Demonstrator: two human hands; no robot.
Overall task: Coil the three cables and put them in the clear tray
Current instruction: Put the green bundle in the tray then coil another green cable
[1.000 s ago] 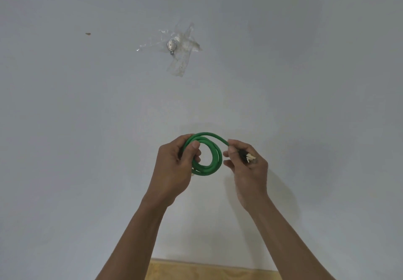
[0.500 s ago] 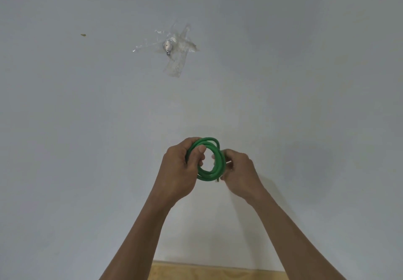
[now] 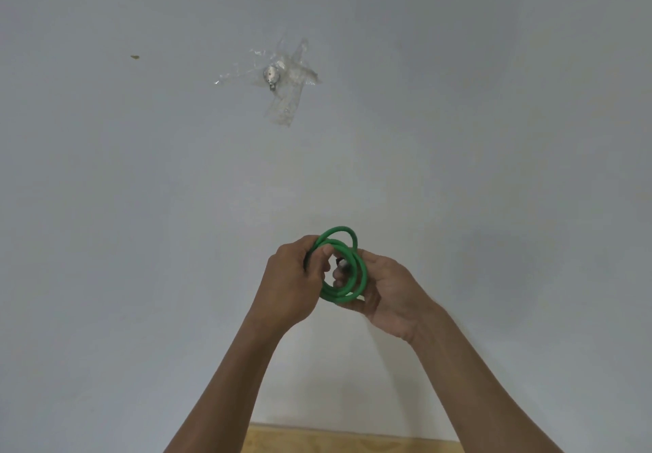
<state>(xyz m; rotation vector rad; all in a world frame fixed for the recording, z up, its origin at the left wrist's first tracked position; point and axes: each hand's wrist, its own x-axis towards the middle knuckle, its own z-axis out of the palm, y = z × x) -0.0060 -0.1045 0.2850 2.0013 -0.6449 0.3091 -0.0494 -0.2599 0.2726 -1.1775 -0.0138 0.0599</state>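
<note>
Left hand (image 3: 293,283): raised in front of a pale grey surface, back of the hand toward the camera. Fingers are curled round the left side of the green cable (image 3: 344,269), thumb pressed against its loops.
Right hand (image 3: 386,293): palm turned partly up, just beside the left hand. Fingers are curled under and round the right and lower side of the coil, so this hand grips the cable too.
Green cable: wound into a small coil of several overlapping loops, held in the air between both hands. The top loop stands clear above the fingers; the lower loops lie against the right palm.
Cable end (image 3: 340,262): a small dark and pale plug tip shows inside the ring, between the fingertips of the two hands. Which hand holds it cannot be told.
Grey surface (image 3: 494,134): plain, fills nearly the whole view behind the hands.
Tape patch (image 3: 282,80): crossed strips of clear tape stuck on the grey surface, well above the hands, with a small round metal part at the centre.
Brown speck (image 3: 134,57): a small mark on the grey surface, to the upper left, well apart from the tape.
Wood strip (image 3: 335,440): a light wooden edge at the bottom of the view, between the two forearms.
</note>
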